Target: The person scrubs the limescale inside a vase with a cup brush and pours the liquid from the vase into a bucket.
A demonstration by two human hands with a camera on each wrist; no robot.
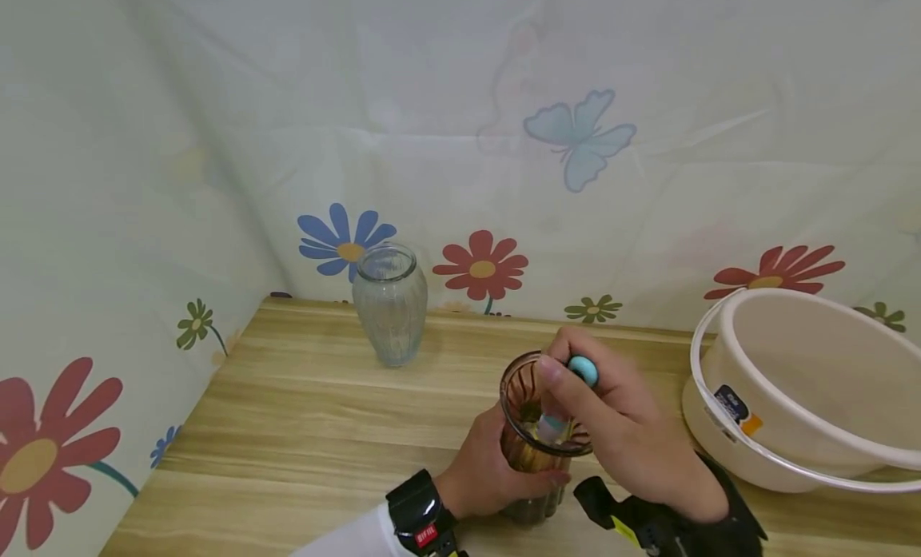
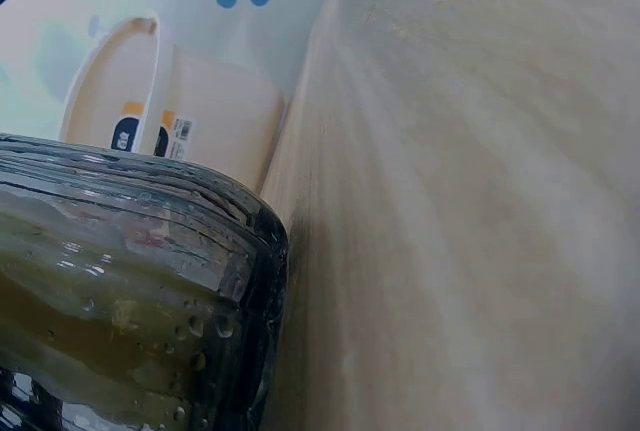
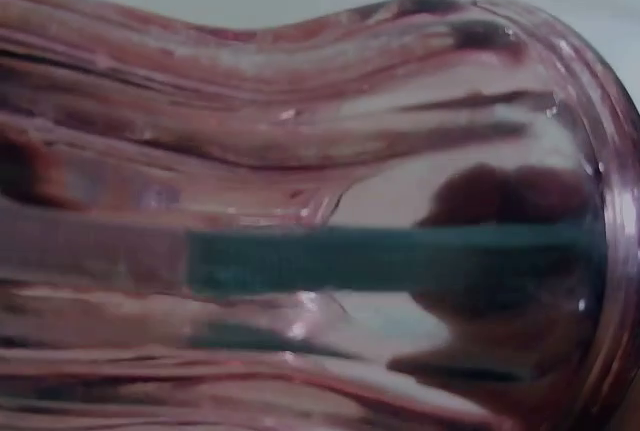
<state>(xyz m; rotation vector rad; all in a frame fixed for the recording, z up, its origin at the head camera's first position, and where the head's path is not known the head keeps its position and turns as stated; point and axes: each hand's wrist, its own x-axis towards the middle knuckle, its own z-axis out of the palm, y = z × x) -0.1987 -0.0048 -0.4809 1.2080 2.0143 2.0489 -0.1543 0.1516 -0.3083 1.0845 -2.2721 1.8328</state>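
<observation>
My left hand (image 1: 489,473) grips the side of a brown-tinted, ribbed glass vase (image 1: 532,459), fingers and thumb around it. The vase's mouth tips up toward the head camera. My right hand (image 1: 619,421), at the rim, holds a bottle brush by its teal-ended handle (image 1: 584,370), and the rest of the brush goes down inside. Through the ribbed glass in the right wrist view, a teal length of the handle (image 3: 320,261) shows. In the left wrist view, water drops cover the vase's thick base (image 2: 265,281), with a yellow-green mass (image 2: 90,341) behind the glass.
A clear glass vase (image 1: 391,317) stands upright near the table's back edge, left of my hands. To the right is a large cream bucket (image 1: 777,437) with its pale handle lowered. A flower-printed curtain (image 1: 432,141) hangs behind the wooden table (image 1: 288,413).
</observation>
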